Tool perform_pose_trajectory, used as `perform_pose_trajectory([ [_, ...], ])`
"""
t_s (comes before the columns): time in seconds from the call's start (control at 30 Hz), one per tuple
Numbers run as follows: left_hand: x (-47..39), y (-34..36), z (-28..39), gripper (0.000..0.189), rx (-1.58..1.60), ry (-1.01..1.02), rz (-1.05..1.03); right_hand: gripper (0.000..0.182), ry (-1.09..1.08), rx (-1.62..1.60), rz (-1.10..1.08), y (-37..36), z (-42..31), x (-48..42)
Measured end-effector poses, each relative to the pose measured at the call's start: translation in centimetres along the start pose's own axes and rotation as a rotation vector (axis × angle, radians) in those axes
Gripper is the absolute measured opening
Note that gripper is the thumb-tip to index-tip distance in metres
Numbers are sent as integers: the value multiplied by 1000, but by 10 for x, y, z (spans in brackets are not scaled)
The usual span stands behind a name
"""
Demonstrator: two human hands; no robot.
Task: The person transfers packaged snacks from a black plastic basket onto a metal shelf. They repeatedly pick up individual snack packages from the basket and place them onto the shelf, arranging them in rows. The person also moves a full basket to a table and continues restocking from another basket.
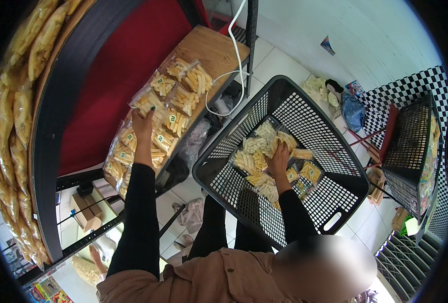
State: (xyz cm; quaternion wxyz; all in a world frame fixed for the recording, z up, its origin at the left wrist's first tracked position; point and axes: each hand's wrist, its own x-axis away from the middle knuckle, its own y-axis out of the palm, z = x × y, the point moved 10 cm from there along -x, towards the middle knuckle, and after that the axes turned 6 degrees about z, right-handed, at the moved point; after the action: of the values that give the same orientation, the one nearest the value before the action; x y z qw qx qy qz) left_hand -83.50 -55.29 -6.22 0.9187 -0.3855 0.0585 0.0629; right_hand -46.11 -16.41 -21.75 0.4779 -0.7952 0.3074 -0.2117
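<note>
Clear packets of pale stick snacks (164, 139) lie in rows on a wooden shelf (208, 43), several with a green-and-white label. My left hand (142, 124) grips the near edge of one snack packet (147, 100) above the others on that shelf. To the right, a large black plastic basket (333, 146) with perforated walls holds a loose heap of similar packets (255, 146). Reaching down into it, my right hand (278, 157) has its fingers around a yellowish packet (285, 141), which they partly cover.
Long bags of puffed snacks (21, 113) fill an upper rack at the left. A white cable (234, 38) hangs over the shelf's end. Another black basket (407, 147) with colourful packs stands at the right. Another person's hand (95, 254) shows low at the left, beyond the rack.
</note>
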Motion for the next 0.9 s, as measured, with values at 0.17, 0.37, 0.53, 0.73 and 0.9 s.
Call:
perform_pose_trajectory([
  [0.17,-39,19,-49,59,-293,-77,0,79,103,-5,-8,20,21,-7],
  [0.37,32,4,57,47,-280,410,223,70,46,-337,314,-35,12,13],
  [0.53,181,20,136,36,306,205,-477,67,27,-596,265,-105,-87,49],
  [0.73,257,46,141,50,629,-94,-774,68,-300,-499,232,-149,-212,68],
  [0.9,216,50,111,43,760,-274,-691,71,-277,-756,135,-161,-229,61],
])
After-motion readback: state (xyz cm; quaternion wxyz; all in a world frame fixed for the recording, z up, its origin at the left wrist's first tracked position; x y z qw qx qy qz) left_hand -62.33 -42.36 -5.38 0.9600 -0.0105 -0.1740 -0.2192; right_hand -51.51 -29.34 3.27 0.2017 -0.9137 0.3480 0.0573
